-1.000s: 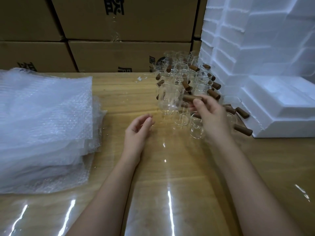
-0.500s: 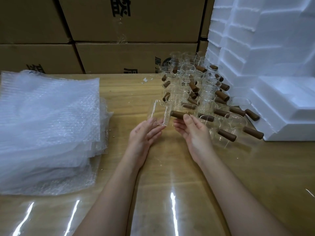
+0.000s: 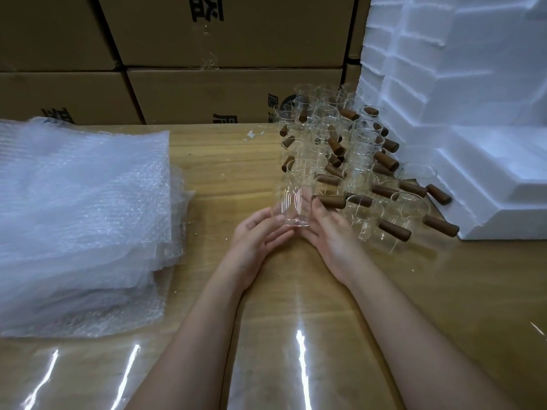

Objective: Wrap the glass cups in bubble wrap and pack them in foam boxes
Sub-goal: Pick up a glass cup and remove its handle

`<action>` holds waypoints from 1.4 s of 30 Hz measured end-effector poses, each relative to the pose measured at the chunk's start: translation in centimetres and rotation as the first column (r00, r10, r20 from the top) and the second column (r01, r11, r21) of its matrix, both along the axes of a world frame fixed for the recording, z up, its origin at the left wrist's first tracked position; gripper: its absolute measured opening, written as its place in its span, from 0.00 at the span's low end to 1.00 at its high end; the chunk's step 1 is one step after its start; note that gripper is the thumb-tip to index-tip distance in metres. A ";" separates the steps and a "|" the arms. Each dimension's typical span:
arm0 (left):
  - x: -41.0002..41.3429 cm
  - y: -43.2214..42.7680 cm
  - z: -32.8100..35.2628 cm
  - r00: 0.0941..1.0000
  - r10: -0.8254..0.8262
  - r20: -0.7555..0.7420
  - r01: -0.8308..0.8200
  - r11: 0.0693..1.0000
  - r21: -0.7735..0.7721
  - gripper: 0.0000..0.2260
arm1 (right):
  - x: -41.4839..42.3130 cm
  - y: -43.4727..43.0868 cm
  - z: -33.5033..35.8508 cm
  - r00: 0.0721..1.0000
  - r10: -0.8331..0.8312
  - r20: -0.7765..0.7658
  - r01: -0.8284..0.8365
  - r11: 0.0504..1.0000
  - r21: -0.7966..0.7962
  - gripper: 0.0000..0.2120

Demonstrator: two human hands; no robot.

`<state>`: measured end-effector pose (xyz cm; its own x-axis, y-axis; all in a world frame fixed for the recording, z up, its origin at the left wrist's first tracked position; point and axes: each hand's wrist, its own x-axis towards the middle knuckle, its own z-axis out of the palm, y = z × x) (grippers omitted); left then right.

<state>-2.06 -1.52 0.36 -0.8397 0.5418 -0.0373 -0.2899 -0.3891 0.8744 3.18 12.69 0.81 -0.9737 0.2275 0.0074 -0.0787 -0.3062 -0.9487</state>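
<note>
Evidently the step in hand was bringing one glass cup (image 3: 294,207) clear of the cluster so it could be wrapped; the cup stood roughly upright just above the bench (image 3: 266,321), at the near edge of the other cups (image 3: 340,149), its wooden handle (image 3: 330,201) pointing right. The left hand (image 3: 257,239) cradled the lower wall with fingers nearly straight and the thumb against the glass; the right hand (image 3: 331,236) appeared to pinch the handle between thumb and fingertips, though clear glass blurred the exact contact. To do this well, the weight probably belonged in the cradling palm rather than on the handle; a handle joint on thin glass looked like the weak point. The neighbouring cups stood very near on the right, so a lift straight up before any sideways travel seemed wise. The stack of bubble wrap (image 3: 83,217) lay well apart on the left; peeling off one sheet likely needed a free hand, so the cup wanted setting down first. The foam boxes (image 3: 488,179) waited at far right.
</note>
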 end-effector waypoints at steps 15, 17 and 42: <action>0.8 0.9 -0.3 0.949 0.123 -0.290 -0.198 0.950 -0.243 0.19 | -0.2 0.2 -0.8 0.999 -0.022 -0.024 0.022 1.000 -0.002 0.22; 0.7 1.0 -0.5 0.934 0.170 -0.314 -0.249 0.940 -0.232 0.22 | -0.3 0.1 -0.8 0.999 -0.048 -0.023 0.047 0.999 -0.013 0.23; 0.5 0.4 0.6 0.993 -0.072 0.094 0.061 0.992 0.113 0.22 | 0.0 -0.5 -0.5 0.999 0.033 0.020 -0.036 0.975 0.217 0.28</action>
